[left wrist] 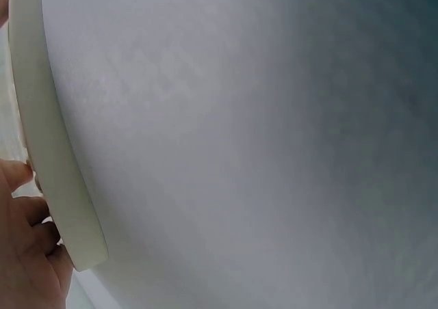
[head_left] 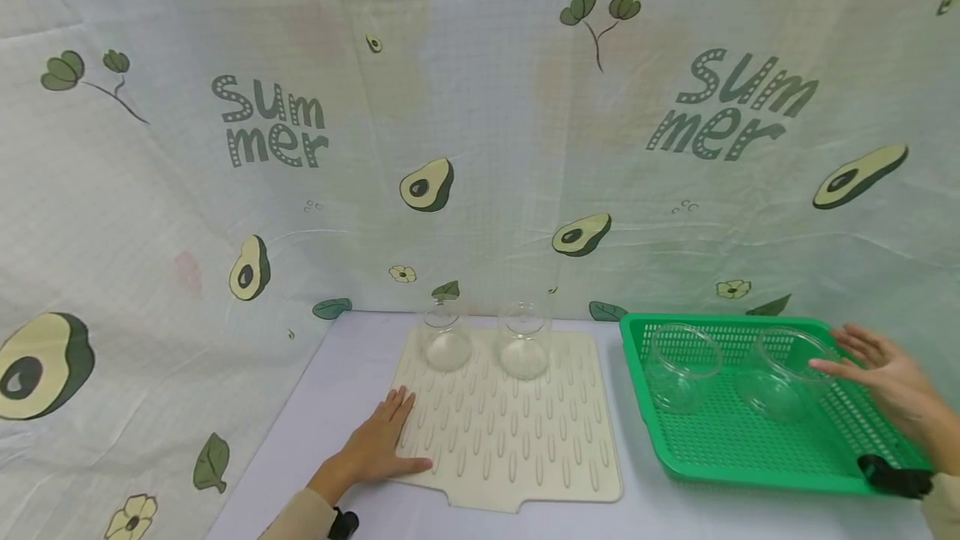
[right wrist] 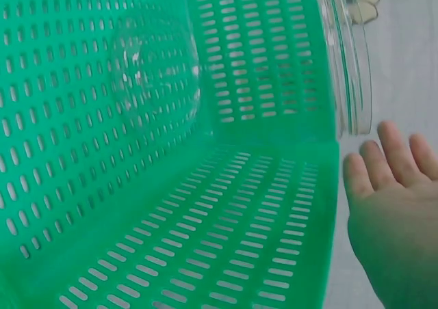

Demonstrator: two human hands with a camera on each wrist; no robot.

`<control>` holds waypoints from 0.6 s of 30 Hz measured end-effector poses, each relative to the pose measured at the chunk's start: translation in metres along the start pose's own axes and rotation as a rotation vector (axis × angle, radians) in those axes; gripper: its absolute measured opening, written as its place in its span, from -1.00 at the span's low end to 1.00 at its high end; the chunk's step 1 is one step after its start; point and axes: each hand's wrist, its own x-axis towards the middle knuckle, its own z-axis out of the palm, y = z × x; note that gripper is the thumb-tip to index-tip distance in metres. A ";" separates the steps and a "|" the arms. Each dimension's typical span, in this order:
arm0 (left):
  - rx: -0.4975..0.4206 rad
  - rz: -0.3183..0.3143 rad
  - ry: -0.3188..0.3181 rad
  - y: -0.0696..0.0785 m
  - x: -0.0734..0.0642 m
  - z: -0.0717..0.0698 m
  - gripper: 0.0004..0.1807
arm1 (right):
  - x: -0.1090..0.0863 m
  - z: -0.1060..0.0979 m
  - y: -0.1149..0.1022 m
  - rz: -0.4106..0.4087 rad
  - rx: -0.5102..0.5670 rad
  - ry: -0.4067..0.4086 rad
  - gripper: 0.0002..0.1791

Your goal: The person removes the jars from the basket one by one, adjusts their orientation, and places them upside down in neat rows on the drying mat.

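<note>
My left hand rests on the left edge of a ridged beige mat, its fingers extended and thumb spread. In the left wrist view, fingers lie against the mat's pale edge. At the right, my right hand reaches over the green basket's side with fingers and thumb apart. Its thumb is close to the rim of a clear glass cup in that basket; contact cannot be told. The right wrist view shows extended fingers below the cup's rim. A second clear cup stands to its left.
The perforated green basket stands right of the mat on a white tabletop. Two more clear glasses are side by side at the mat's far end. A printed cloth hangs behind the table.
</note>
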 end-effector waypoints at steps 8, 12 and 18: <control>0.003 0.002 0.010 0.000 -0.001 0.000 0.38 | 0.000 0.000 0.009 -0.007 -0.045 -0.085 0.04; -0.009 -0.003 0.019 0.000 -0.003 -0.001 0.38 | 0.003 -0.001 0.012 -0.002 -0.018 -0.161 0.04; 0.000 0.001 0.017 0.001 -0.003 -0.001 0.37 | 0.004 -0.005 0.019 0.040 0.016 -0.249 0.07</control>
